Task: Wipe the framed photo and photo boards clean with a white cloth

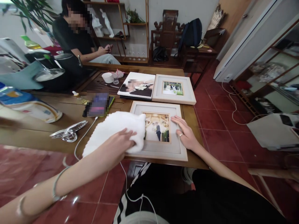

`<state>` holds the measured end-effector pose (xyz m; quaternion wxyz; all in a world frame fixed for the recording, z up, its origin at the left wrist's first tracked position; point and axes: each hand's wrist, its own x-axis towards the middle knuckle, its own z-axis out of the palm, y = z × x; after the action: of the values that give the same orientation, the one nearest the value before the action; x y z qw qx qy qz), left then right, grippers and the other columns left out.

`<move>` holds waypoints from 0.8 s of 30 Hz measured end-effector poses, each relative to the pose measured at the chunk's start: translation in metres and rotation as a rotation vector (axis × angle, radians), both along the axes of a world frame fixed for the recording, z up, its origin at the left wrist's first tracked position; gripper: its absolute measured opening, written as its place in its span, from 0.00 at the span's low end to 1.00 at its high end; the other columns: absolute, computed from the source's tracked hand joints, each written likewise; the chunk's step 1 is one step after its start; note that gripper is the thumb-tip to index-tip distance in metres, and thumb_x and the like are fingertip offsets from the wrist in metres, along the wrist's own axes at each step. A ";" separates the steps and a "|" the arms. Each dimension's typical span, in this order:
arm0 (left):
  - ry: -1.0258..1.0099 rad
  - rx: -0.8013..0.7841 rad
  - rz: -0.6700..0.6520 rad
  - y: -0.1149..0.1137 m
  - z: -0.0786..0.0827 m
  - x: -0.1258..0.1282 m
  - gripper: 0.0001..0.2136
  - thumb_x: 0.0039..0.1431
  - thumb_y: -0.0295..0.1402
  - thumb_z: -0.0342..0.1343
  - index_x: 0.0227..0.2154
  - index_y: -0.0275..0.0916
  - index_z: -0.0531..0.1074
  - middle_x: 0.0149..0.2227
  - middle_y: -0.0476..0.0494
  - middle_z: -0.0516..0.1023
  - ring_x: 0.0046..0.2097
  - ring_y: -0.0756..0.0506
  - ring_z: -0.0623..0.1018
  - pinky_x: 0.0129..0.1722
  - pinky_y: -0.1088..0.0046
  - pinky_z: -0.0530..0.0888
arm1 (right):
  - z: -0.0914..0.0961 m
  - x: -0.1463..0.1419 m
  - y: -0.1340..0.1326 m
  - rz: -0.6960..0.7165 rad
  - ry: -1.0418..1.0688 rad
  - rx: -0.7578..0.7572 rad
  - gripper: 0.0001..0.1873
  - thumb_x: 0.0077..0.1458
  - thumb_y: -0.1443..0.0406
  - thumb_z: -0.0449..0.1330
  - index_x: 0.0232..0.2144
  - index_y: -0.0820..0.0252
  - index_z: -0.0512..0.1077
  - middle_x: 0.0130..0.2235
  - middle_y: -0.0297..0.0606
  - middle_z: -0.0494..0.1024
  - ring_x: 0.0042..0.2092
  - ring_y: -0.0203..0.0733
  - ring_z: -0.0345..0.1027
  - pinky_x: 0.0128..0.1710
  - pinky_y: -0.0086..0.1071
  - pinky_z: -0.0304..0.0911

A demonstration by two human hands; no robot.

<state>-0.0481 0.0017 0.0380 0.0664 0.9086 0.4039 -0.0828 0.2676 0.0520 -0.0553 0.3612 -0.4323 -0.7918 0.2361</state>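
Observation:
A light wooden picture frame (pixel 183 152) with a wedding photo (pixel 157 127) lies flat near the table's front edge. My left hand (pixel 122 143) presses a fluffy white cloth (pixel 109 127) onto the frame's left side, fingers bent into the fabric. That cloth covers the left part of the frame and spreads onto the table. On the frame's right border rests my right hand (pixel 185 133), fingers stretched out flat and a ring on one of them. Just behind lies a second framed photo (pixel 173 88), beside a large photo print or album (pixel 137 85).
A phone (pixel 98 104) on a white cable, a silver winged ornament (pixel 68 131), a dropper bottle (pixel 79 97) and a white cup (pixel 107 77) stand left on the table (pixel 126 105). A detergent bag (pixel 25 104) is farther left. Behind the table sits a person (pixel 74 37).

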 end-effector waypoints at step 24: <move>-0.001 0.304 -0.023 0.112 -0.030 0.015 0.18 0.57 0.18 0.47 0.47 0.32 0.74 0.67 0.30 0.52 0.68 0.31 0.51 0.62 0.43 0.56 | 0.000 0.006 0.001 0.086 -0.066 -0.006 0.26 0.63 0.68 0.46 0.62 0.51 0.57 0.65 0.42 0.60 0.69 0.48 0.43 0.66 0.57 0.44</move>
<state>-0.0327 0.1140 0.0083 -0.0725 0.9128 0.4014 -0.0211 0.2734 0.0527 -0.0554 0.3229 -0.4065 -0.8205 0.2395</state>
